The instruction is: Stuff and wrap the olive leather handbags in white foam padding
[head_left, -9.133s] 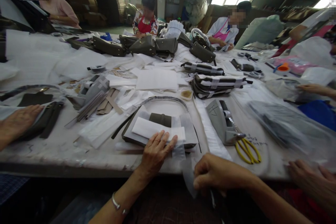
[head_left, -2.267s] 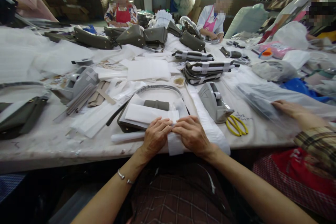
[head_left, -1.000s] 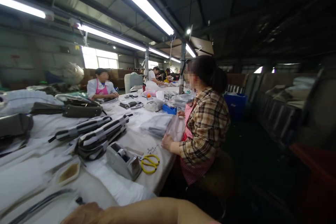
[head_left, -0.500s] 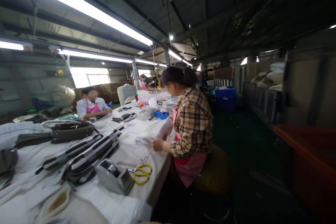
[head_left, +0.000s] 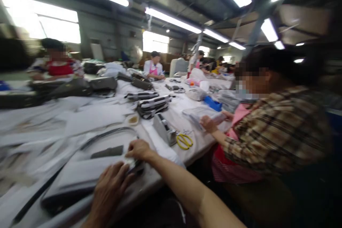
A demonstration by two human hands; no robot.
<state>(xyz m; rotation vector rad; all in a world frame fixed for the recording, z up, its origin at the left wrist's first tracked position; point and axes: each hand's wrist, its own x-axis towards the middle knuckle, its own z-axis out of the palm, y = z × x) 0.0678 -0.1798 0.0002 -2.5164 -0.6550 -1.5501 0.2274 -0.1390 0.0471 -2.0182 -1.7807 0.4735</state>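
Note:
A dark handbag [head_left: 50, 197] lies on the table before me, with a white sheet [head_left: 85, 172] over it and a dark strap [head_left: 34, 199] running off to the left. My left hand [head_left: 110, 183] is closed over the bag's near right end, fingers bent along its edge. Just beyond, my right hand [head_left: 139, 149] is closed in a pinch at the bag's right side. Some pale wrapping shows between the hands, blurred; what the right fingers grip is hidden. A dark curved handle [head_left: 107, 131] arches behind the bag.
Right of my hands are a grey tape dispenser [head_left: 164, 130] and yellow-handled scissors [head_left: 184, 141]. A co-worker in a plaid shirt [head_left: 272, 128] sits close on the right, handling clear plastic. Wrapped straps [head_left: 153, 105] and dark bags [head_left: 103, 83] lie farther back.
The view has swung left and down. Both my hands and the handbag now show; before, they were out of view. The co-worker beside me still handles the plastic.

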